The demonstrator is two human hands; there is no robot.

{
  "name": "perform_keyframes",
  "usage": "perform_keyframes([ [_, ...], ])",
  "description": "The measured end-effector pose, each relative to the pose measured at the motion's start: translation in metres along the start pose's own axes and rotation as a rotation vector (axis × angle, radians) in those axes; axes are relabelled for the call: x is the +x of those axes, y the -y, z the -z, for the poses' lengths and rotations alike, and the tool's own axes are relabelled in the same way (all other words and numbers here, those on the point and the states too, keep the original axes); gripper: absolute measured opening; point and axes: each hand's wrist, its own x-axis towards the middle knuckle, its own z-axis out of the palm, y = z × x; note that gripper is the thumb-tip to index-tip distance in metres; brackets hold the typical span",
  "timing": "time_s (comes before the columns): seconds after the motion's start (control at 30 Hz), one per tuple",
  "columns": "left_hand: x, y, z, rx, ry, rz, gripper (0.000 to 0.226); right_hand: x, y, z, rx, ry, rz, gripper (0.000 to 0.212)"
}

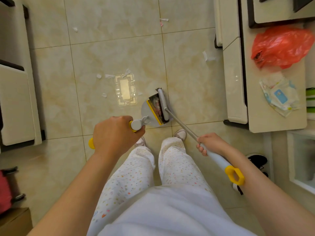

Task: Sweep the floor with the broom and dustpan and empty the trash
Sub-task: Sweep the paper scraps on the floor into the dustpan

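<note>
I look straight down at a beige tiled floor. My left hand grips the yellow-and-grey handle of the grey dustpan, which stands on the floor just ahead of my feet, its yellow comb along one edge. My right hand holds the white grip of the broom, whose grey head rests inside the dustpan against some swept scraps. Several torn white paper scraps lie scattered on the tiles further ahead, with others near a bright light reflection.
White seats line the left side. A white table on the right carries a red plastic bag and a pack of wipes. A dark red suitcase and a cardboard box sit bottom left. Dark shoes lie at right.
</note>
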Motion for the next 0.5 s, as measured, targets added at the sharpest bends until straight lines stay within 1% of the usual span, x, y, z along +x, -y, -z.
perform_keyframes([
  [0.23, -0.014, 0.012, -0.004, -0.01, 0.021, -0.003, 0.055, -0.014, -0.012, 0.008, 0.115, -0.014, 0.025, 0.008],
  [0.4, -0.027, 0.022, -0.001, -0.026, 0.025, 0.049, 0.053, -0.012, -0.005, -0.003, 0.079, -0.071, 0.078, 0.011],
  [0.5, -0.035, 0.029, 0.0, -0.038, 0.024, 0.08, 0.052, -0.003, 0.002, -0.013, -0.009, -0.105, 0.12, 0.016],
])
